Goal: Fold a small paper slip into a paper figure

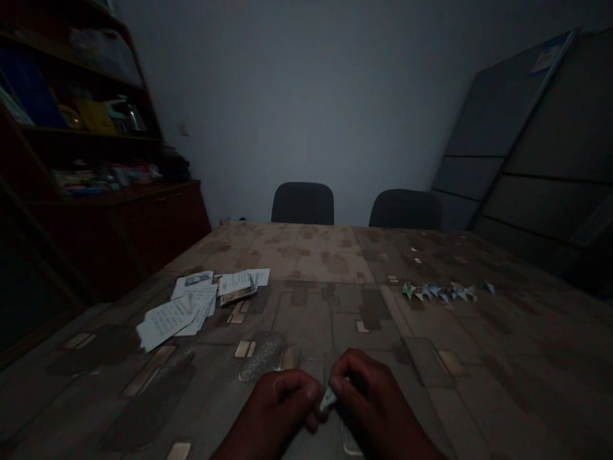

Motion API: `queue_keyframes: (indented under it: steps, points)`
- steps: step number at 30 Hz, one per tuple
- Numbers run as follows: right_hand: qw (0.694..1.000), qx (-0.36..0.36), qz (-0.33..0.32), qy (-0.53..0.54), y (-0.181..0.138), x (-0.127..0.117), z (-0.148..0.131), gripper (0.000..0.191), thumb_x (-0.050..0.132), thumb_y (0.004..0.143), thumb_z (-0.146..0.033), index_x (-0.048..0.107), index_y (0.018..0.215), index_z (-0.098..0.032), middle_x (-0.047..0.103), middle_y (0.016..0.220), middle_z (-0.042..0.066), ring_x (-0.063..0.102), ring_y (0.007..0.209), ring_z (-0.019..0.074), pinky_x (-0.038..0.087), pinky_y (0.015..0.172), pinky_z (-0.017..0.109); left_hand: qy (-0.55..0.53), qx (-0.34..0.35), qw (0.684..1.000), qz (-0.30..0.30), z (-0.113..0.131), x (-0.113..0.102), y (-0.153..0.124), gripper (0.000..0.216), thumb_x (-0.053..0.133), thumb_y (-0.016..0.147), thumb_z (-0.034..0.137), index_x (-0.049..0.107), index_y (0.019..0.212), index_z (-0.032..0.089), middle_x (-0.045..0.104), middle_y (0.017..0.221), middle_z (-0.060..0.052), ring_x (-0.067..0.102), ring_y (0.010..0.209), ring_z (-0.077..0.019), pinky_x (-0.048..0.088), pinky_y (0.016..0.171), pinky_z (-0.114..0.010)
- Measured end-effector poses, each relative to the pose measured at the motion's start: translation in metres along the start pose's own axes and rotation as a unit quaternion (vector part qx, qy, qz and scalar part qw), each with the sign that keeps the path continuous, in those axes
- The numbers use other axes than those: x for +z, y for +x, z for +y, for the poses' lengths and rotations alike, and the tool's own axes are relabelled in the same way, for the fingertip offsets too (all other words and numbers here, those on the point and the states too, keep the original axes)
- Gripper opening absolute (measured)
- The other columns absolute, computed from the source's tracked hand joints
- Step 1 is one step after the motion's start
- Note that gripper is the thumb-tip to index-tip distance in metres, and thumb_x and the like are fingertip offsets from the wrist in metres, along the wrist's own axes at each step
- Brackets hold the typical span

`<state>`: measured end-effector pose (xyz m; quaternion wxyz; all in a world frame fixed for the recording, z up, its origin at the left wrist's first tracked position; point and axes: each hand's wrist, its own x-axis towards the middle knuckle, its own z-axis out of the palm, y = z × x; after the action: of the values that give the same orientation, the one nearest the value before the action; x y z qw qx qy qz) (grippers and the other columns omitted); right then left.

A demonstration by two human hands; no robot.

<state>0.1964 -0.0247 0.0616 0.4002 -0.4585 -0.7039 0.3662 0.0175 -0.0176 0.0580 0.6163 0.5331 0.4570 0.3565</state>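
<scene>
Between my two hands is a small piece of folded pale paper (327,400), just above the near part of the table. My left hand (287,402) pinches its left side with thumb and fingers. On the other side, my right hand (366,393) is closed on it too, thumb against forefinger. Most of the paper is hidden behind the fingertips, so its full shape does not show. Farther off to the right, a row of several small folded paper pieces (438,292) lies on the table, pale and greenish with pointed tips.
Printed paper sheets (167,321) and a small stack of cards (237,285) lie at the left of the table. A patterned cloth (306,319) covers the table. Two dark chairs (302,202) stand at the far edge. A loaded wooden cabinet (110,198) is at the left.
</scene>
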Motion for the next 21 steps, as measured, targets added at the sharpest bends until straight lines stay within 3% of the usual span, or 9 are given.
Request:
queue_keyframes:
  steps: [2,4,6,11,15,21]
  points:
    - [1.000,0.010,0.002,0.007,0.000,-0.001,-0.002,0.018,0.051,0.088,-0.028,0.056,0.073,-0.018,0.055,0.073,0.000,0.053,0.072,0.0172,0.037,0.066,0.026,0.004,0.012,1.000,-0.008,0.000,-0.001,0.001,0.044,0.064,0.078,0.053,0.065,0.056,0.014,0.065,0.058,-0.005,0.059,0.062,-0.0182,0.043,0.066,-0.029]
    - [1.000,0.015,0.001,0.009,0.000,-0.001,-0.002,0.017,0.051,0.087,-0.026,0.056,0.073,-0.018,0.055,0.073,0.000,0.052,0.071,0.0165,0.036,0.066,0.025,-0.006,-0.005,1.000,-0.019,-0.004,0.000,0.001,0.037,0.070,0.074,0.049,0.070,0.068,0.013,0.068,0.062,-0.005,0.058,0.061,-0.0179,0.042,0.062,-0.028]
    - [1.000,0.014,0.000,0.005,-0.002,0.000,-0.001,0.015,0.051,0.087,-0.025,0.056,0.075,-0.018,0.055,0.074,0.000,0.051,0.070,0.0161,0.036,0.065,0.025,0.010,-0.016,1.000,0.006,-0.010,0.002,0.002,0.027,0.076,0.065,0.039,0.069,0.066,0.014,0.068,0.060,-0.004,0.054,0.056,-0.0158,0.037,0.054,-0.025]
    - [1.000,0.014,-0.011,-0.008,-0.004,0.004,0.004,0.019,0.050,0.090,-0.030,0.056,0.076,-0.018,0.054,0.073,0.000,0.050,0.069,0.0162,0.035,0.064,0.025,0.015,0.002,1.000,0.004,-0.019,0.004,0.000,0.016,0.068,0.070,0.030,0.066,0.065,0.015,0.067,0.057,-0.003,0.054,0.055,-0.0154,0.037,0.053,-0.025]
    - [0.999,0.039,-0.014,0.004,-0.003,0.003,0.000,0.021,0.049,0.090,-0.032,0.055,0.076,-0.018,0.053,0.072,0.000,0.050,0.070,0.0168,0.035,0.063,0.025,-0.033,-0.021,0.999,-0.019,-0.016,0.001,0.001,0.028,0.075,0.067,0.041,0.064,0.066,0.015,0.068,0.055,-0.004,0.056,0.051,-0.0154,0.041,0.053,-0.026]
    - [0.996,0.073,0.008,0.041,0.000,-0.002,-0.005,0.026,0.048,0.090,-0.038,0.053,0.075,-0.018,0.052,0.070,-0.001,0.049,0.069,0.0173,0.037,0.063,0.026,-0.061,-0.017,0.997,-0.052,-0.002,-0.005,0.002,0.056,0.068,0.072,0.067,0.071,0.070,0.011,0.075,0.066,-0.013,0.061,0.056,-0.0180,0.046,0.060,-0.029]
